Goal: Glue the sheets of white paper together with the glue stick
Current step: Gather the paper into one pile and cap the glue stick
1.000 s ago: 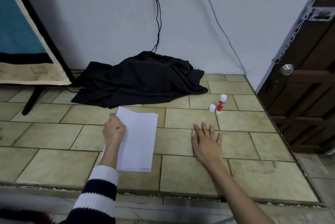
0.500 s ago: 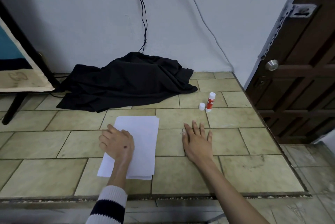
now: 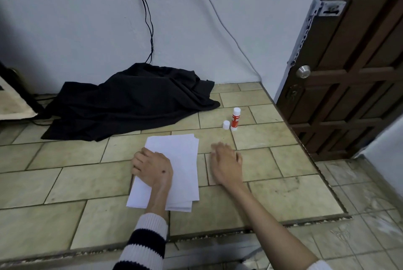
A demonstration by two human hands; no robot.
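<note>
- Head view shows our left hand [image 3: 152,168] resting on the left part of the stack of white paper [image 3: 176,160], fingers loosely curled at its left edge. Whether they pinch a sheet or only press down we cannot tell.
- Our right hand [image 3: 226,161] lies on the tiled floor [image 3: 283,193] just beside the stack's right edge, fingers fairly straight and holding nothing.
- The stack sits on the floor in front of us, its sheets slightly fanned at the far and near corners. The glue stick [image 3: 235,118] stands upright beyond our right hand, its cap [image 3: 226,125] off and standing just beside it.
- We judge the paper light, thin and floppy — it slides easily on smooth tile, so one hand should pin the stack while the other peels a sheet from a fanned corner.
- The glue stick looks small, rigid and light — easy to tip. We would take it round the red barrel, below the exposed top, and press gently so the sheet does not wrinkle or drag.
</note>
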